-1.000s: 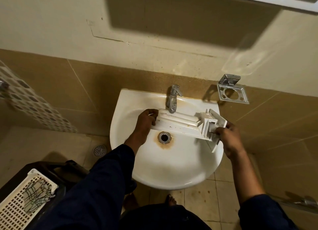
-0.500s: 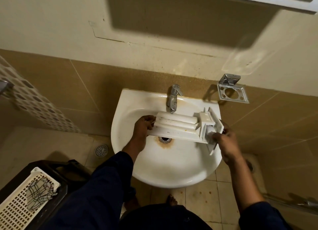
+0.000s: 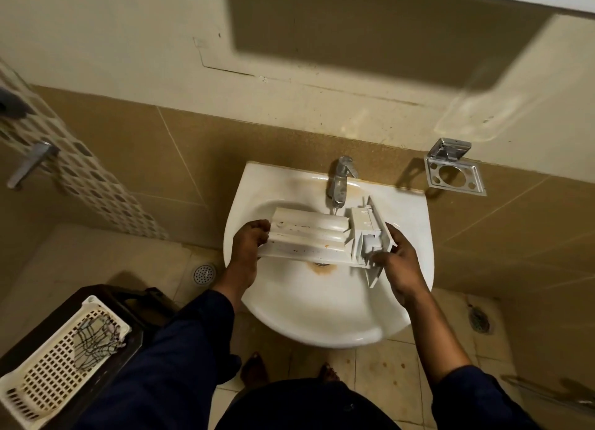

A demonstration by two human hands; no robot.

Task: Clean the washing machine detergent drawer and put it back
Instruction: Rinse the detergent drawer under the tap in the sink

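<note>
We hold the detergent drawer (image 3: pixel 309 238) over the washbasin (image 3: pixel 322 326).
Our left grip (image 3: pixel 248 244) and right grip (image 3: pixel 397 264) each clamp one end.

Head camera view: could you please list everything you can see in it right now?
detergent drawer: one, white with brownish stains, held across the sink below the tap
sink: one, white, rusty stain at its drain, against the tiled wall
tap: one, chrome, back of the sink
wall holder: one, chrome, right of the sink
lever handle: one, chrome, far left wall
basket: one, white lattice, lower left
floor drains: two, metal, one on each side of the sink
left hand: one, grips the drawer's left end
right hand: one, fingers grip the drawer's front-panel end
</note>
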